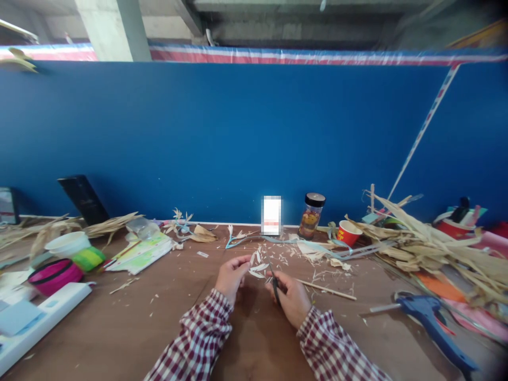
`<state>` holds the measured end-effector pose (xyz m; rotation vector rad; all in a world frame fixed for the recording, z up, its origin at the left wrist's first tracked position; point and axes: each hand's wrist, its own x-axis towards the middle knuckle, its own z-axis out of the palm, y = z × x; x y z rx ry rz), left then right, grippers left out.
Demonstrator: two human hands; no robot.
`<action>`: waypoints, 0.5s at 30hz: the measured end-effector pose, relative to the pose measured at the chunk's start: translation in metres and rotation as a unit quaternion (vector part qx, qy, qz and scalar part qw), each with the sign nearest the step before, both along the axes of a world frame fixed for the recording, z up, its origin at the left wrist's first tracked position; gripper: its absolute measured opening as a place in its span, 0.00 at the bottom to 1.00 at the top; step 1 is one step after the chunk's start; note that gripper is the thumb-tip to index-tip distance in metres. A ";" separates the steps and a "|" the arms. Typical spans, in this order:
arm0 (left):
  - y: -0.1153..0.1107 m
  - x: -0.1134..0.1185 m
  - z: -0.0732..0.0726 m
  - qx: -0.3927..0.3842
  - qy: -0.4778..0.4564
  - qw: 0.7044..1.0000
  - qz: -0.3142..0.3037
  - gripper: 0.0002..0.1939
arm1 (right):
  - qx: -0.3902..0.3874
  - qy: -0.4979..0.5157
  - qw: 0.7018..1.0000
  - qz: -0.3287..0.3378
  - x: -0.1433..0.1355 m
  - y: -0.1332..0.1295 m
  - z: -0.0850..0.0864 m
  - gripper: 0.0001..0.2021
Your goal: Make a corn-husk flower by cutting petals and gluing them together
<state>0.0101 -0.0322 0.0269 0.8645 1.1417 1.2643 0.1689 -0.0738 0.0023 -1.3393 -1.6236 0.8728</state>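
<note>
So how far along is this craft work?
Some cutting looks done: pale scraps litter the table. In progress, the left hand holds white, petal-like pieces, with scissors in the right hand beside them. Possibly left: the dry husks heaped on the right look unshaped, though I can't tell how many are needed.

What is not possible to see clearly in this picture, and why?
All in the head view:
Handles of the scissors: mostly hidden by the right hand.
Lower ends of the white petals: too small, partly behind the left hand.
Upright panel at the wall: its content is pixelated.
Power strip: cut off by the left edge.
Jar: pieces inside too blurred to identify.
</note>
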 end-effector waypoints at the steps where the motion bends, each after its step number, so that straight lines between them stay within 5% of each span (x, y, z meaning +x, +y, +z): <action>1: 0.003 -0.003 0.001 0.012 0.032 0.999 0.001 0.11 | 0.008 -0.016 1.000 -0.015 0.001 0.000 0.001 0.17; 9: 0.015 -0.016 -0.012 0.066 0.251 0.966 -0.016 0.11 | 0.035 -0.126 0.988 -0.086 0.010 0.002 0.002 0.19; 15: 0.025 -0.020 -0.012 0.100 0.411 0.904 -0.064 0.09 | 0.034 -0.110 0.989 -0.093 0.013 0.008 -0.003 0.16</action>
